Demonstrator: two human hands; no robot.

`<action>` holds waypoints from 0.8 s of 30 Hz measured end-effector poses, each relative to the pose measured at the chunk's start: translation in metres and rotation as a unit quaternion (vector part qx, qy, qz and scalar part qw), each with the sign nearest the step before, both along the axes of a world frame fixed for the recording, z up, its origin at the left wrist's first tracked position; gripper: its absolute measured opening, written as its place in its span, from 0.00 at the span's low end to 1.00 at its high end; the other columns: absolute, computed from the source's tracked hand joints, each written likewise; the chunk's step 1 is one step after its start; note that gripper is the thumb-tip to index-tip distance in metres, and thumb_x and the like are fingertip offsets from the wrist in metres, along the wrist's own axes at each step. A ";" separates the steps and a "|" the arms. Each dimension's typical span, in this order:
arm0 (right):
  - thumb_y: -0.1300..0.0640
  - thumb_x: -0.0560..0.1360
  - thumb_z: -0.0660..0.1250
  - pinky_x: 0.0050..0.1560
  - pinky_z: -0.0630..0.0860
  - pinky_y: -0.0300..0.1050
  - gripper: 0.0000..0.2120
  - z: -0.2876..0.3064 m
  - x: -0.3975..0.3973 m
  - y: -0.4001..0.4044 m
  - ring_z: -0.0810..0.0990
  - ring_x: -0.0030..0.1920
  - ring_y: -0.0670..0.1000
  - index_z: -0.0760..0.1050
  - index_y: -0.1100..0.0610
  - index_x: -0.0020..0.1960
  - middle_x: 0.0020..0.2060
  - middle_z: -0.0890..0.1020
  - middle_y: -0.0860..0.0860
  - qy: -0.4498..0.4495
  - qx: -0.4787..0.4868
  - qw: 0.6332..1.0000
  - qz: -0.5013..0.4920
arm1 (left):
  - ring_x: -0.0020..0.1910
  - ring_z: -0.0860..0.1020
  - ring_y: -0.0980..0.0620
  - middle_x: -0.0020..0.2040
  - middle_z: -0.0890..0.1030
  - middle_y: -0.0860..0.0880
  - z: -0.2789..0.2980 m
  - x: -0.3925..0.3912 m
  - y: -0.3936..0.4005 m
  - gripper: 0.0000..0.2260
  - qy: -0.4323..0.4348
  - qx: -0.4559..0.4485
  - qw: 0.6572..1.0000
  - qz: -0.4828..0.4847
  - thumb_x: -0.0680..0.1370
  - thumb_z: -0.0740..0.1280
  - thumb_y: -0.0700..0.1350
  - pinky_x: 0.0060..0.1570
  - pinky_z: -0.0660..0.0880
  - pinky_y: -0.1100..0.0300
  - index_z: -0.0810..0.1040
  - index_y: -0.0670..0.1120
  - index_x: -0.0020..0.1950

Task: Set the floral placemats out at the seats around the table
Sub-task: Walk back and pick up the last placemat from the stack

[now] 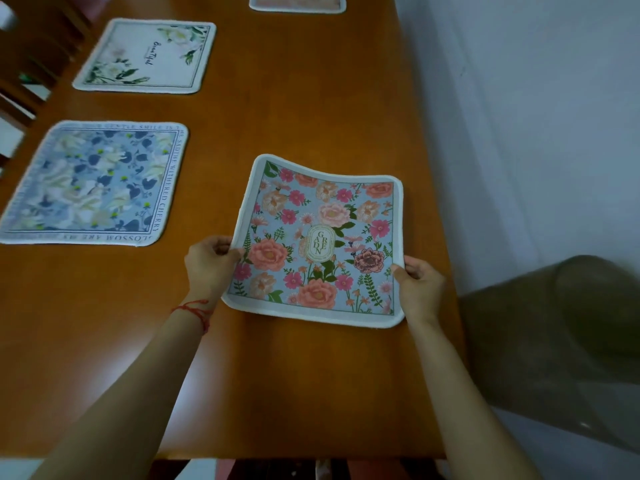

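Note:
A pink-flowered placemat (322,237) with a light blue ground and white border is held just above the brown wooden table (277,393), near its right edge. My left hand (209,263) pinches its left edge and my right hand (417,284) pinches its right edge. The mat sags a little in the middle. A blue and white floral placemat (93,183) lies flat at the left side. Beyond it lies a white placemat (147,57) with green leaves. A fourth placemat (298,3) shows partly at the far end.
Wooden chair backs (31,64) line the table's left side. A white wall (536,116) runs close along the right edge. A dark padded chair (561,334) stands at the right front corner.

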State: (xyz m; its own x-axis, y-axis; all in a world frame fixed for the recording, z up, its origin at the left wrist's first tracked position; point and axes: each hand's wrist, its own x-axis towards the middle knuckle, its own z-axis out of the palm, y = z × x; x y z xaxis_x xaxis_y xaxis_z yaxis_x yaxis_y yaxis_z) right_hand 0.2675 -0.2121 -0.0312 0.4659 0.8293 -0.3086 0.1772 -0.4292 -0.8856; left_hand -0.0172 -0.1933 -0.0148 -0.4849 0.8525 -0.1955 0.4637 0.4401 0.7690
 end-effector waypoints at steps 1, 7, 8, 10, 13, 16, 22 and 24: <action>0.64 0.74 0.67 0.36 0.79 0.41 0.10 0.001 -0.003 -0.004 0.82 0.39 0.49 0.77 0.60 0.54 0.43 0.82 0.52 0.003 0.000 1.000 0.007 | 0.40 0.78 0.47 0.48 0.81 0.40 0.002 -0.003 -0.008 0.09 0.000 0.000 1.000 0.006 0.73 0.70 0.38 0.41 0.75 0.57 0.79 0.38 0.51; 0.65 0.74 0.66 0.37 0.79 0.40 0.09 0.006 -0.017 -0.029 0.82 0.40 0.50 0.77 0.62 0.54 0.42 0.81 0.53 0.014 0.012 0.999 0.048 | 0.40 0.80 0.45 0.46 0.81 0.42 0.005 -0.021 -0.054 0.07 -0.006 0.002 0.999 0.044 0.73 0.70 0.39 0.42 0.78 0.54 0.79 0.40 0.50; 0.65 0.74 0.66 0.36 0.78 0.40 0.09 0.006 -0.019 -0.033 0.81 0.40 0.50 0.77 0.62 0.54 0.42 0.81 0.53 0.014 0.011 0.998 0.054 | 0.40 0.80 0.45 0.45 0.81 0.43 0.005 -0.023 -0.061 0.07 -0.006 0.000 0.999 0.048 0.73 0.70 0.39 0.42 0.78 0.54 0.79 0.40 0.50; 0.65 0.74 0.66 0.36 0.77 0.39 0.10 0.007 -0.023 -0.042 0.81 0.40 0.51 0.77 0.63 0.55 0.43 0.81 0.53 0.014 0.010 0.998 0.062 | 0.40 0.79 0.46 0.45 0.80 0.44 0.006 -0.027 -0.073 0.07 -0.010 -0.005 0.998 0.055 0.73 0.70 0.39 0.41 0.77 0.56 0.79 0.40 0.49; 0.66 0.73 0.66 0.34 0.77 0.34 0.11 0.011 -0.028 -0.054 0.80 0.40 0.50 0.77 0.64 0.55 0.43 0.81 0.54 0.008 0.015 0.998 0.069 | 0.40 0.80 0.46 0.44 0.80 0.45 0.004 -0.032 -0.091 0.06 -0.015 -0.007 0.998 0.056 0.73 0.70 0.39 0.40 0.77 0.56 0.79 0.40 0.48; 0.68 0.73 0.66 0.30 0.74 0.27 0.11 0.015 -0.032 -0.065 0.78 0.38 0.49 0.76 0.66 0.55 0.41 0.79 0.53 0.003 0.017 0.998 0.065 | 0.40 0.80 0.46 0.44 0.80 0.45 0.002 -0.036 -0.104 0.05 -0.020 -0.010 0.998 0.055 0.73 0.70 0.39 0.41 0.77 0.56 0.79 0.40 0.48; 0.69 0.74 0.65 0.28 0.71 0.24 0.11 0.018 -0.039 -0.090 0.76 0.38 0.47 0.76 0.67 0.56 0.43 0.79 0.55 -0.027 0.011 0.998 0.048 | 0.39 0.80 0.45 0.46 0.82 0.42 -0.004 -0.041 -0.122 0.07 -0.029 -0.013 0.999 0.044 0.72 0.70 0.39 0.41 0.78 0.54 0.80 0.39 0.49; 0.68 0.74 0.65 0.28 0.71 0.23 0.11 0.018 -0.040 -0.098 0.76 0.39 0.48 0.76 0.67 0.56 0.43 0.79 0.56 -0.039 0.009 0.998 0.038 | 0.40 0.80 0.45 0.46 0.82 0.42 -0.007 -0.041 -0.126 0.07 -0.040 -0.020 0.998 0.037 0.73 0.70 0.39 0.41 0.78 0.54 0.79 0.39 0.49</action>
